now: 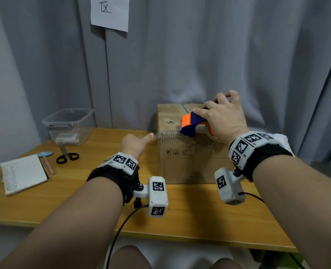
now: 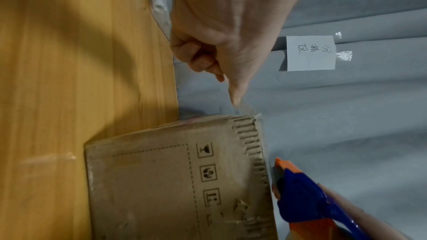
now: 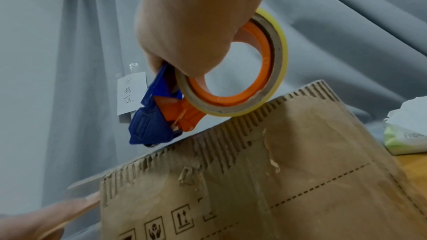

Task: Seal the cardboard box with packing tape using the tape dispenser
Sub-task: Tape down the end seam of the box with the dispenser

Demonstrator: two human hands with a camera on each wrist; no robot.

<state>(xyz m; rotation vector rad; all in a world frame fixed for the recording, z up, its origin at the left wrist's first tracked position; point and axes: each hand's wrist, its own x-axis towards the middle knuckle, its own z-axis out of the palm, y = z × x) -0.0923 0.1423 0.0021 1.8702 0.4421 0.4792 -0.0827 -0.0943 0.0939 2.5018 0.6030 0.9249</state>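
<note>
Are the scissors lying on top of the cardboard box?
No, the scissors lie on the wooden table, left of the cardboard box.

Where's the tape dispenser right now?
Head view, right of centre: the tape dispenser sits on top of the cardboard box at its front edge, gripped by the right hand.

On the wooden table (image 1: 189,214) — clear tub (image 1: 69,123), black scissors (image 1: 67,156), notebook (image 1: 23,173) with a pen (image 1: 48,164) beside it.

Rough, torn matt cardboard box (image 1: 180,166); glossy plastic tape dispenser (image 1: 191,123); smooth wooden table (image 1: 102,191).
</note>
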